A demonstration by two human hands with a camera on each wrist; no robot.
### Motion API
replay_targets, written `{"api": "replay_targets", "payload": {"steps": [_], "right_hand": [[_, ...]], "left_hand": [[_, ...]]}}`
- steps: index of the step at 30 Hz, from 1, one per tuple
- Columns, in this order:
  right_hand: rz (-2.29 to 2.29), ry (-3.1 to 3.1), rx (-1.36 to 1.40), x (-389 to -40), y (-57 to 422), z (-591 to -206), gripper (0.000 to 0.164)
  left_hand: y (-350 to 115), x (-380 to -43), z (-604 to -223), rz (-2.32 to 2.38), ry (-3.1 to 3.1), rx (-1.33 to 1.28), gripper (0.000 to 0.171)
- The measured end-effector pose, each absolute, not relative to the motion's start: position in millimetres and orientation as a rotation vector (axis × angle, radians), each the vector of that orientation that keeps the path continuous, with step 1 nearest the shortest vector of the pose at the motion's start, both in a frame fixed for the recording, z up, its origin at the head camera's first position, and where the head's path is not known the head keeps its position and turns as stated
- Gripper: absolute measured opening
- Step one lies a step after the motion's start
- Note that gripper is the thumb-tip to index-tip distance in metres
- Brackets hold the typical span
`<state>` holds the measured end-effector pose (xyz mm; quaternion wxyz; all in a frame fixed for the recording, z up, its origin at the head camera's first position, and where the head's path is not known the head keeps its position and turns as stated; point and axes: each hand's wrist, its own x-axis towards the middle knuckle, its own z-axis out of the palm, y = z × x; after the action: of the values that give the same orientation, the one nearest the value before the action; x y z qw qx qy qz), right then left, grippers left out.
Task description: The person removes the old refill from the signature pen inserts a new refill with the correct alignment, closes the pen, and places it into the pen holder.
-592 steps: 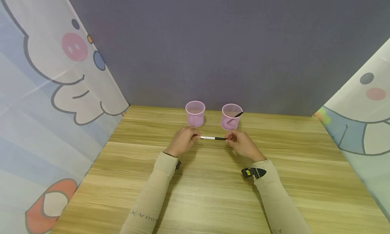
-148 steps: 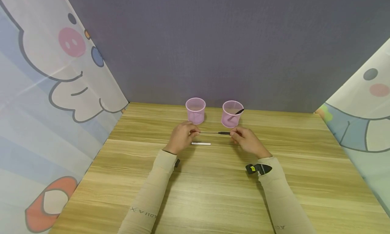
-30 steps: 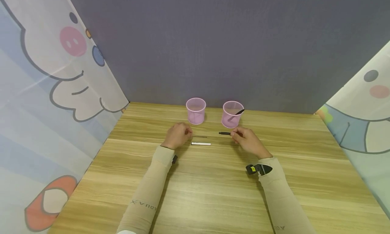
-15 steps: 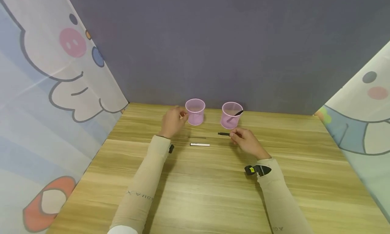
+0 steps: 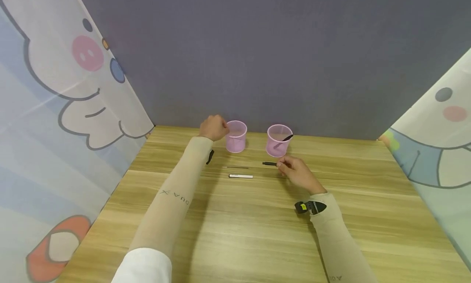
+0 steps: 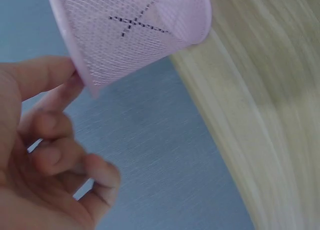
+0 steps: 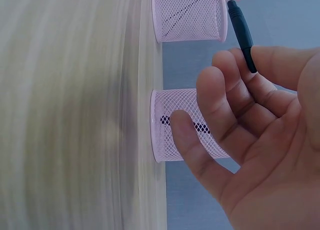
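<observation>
My right hand [image 5: 296,172] pinches a short black pen section [image 7: 241,35] between thumb and fingers, above the table in front of the right pink mesh pen cup [image 5: 276,149]. My left hand [image 5: 214,128] is at the rim of the left pink mesh pen cup [image 6: 125,45]. Its thumb and index finger meet at the rim, with the tips hidden there, so any hold is unclear; the other fingers curl loosely. On the table lie a thin pen refill [image 5: 238,167] and, nearer me, a white pen barrel [image 5: 241,176] with a dark end.
A dark pen-like stick [image 5: 286,138] leans in the right cup. Crossed dark lines show through the left cup's mesh. Behind the wooden table [image 5: 257,234] stands a grey panel [image 5: 257,62]. Cartoon-printed curtains [image 5: 48,123] hang at both sides.
The refill was pulled from the black section and laid behind the white barrel. My left hand then rose away to the left cup's rim. My right hand stays nearly still, holding the black section.
</observation>
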<state>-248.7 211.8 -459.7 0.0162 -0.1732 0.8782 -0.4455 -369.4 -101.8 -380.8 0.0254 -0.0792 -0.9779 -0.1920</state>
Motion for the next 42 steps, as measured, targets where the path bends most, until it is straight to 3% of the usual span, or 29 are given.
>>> {"api": "replay_targets", "payload": {"steps": [7, 21, 42], "right_hand": [[-1.41, 2.71, -0.527, -248, 212, -461, 0.018], [-1.398, 2.74, -0.532, -245, 210, -459, 0.02], [-1.396, 2.746, -0.522, -246, 211, -458, 0.02]], "left_hand": [[-90, -380, -376, -0.421, -3.128, -0.16, 0.011], [-74, -387, -382, -0.107, -3.209, -0.149, 0.026], [-73, -384, -367, -0.005, -3.275, -0.132, 0.024]]}}
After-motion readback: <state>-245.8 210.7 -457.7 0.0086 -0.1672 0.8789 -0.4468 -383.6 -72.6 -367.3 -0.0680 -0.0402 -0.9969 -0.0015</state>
